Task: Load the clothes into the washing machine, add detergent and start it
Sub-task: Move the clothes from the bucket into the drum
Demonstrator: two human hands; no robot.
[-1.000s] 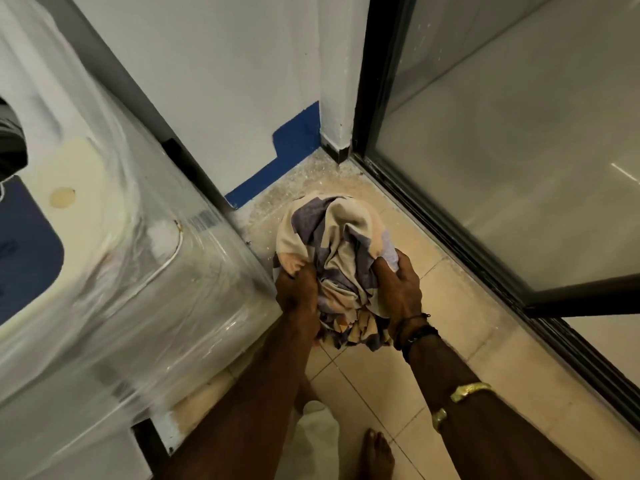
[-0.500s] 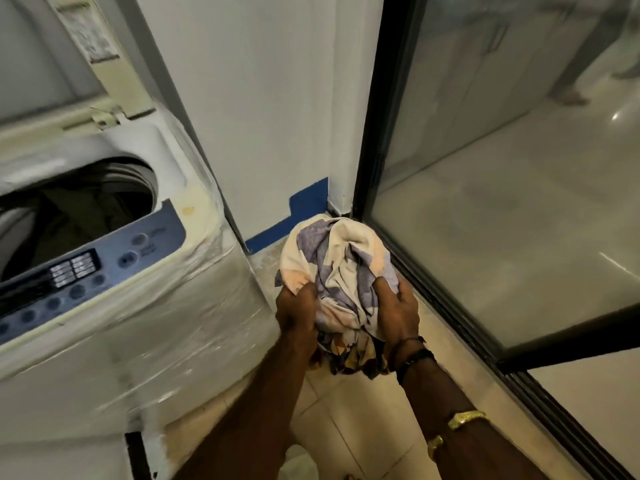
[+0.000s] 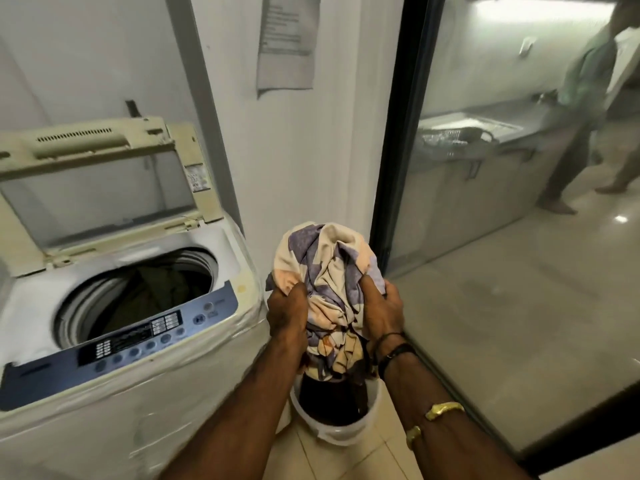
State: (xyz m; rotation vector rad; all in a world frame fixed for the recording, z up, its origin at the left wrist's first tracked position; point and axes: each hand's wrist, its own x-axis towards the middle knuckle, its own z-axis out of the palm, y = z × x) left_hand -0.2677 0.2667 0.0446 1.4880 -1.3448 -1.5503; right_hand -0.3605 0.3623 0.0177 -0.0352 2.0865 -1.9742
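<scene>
Lifted higher, one bundle (image 3: 329, 271) gripped by two hands, left hand (image 3: 287, 315) and right hand (image 3: 382, 315).

A laundry corner of a home is shown. A white top-loading washing machine (image 3: 131, 327), wrapped in clear plastic film, is set against a white wall with its cream lid (image 3: 100, 188) raised and dark clothes seen in the drum. A white plastic bucket (image 3: 334, 424) is placed on the beige tiled floor (image 3: 346, 459) just beside it. Through a black-framed glass door (image 3: 519, 237) a kitchen is seen (grey counter (image 3: 478, 133) with a metal sink, cabinets below), where another barefoot person (image 3: 588, 109) is standing.
</scene>
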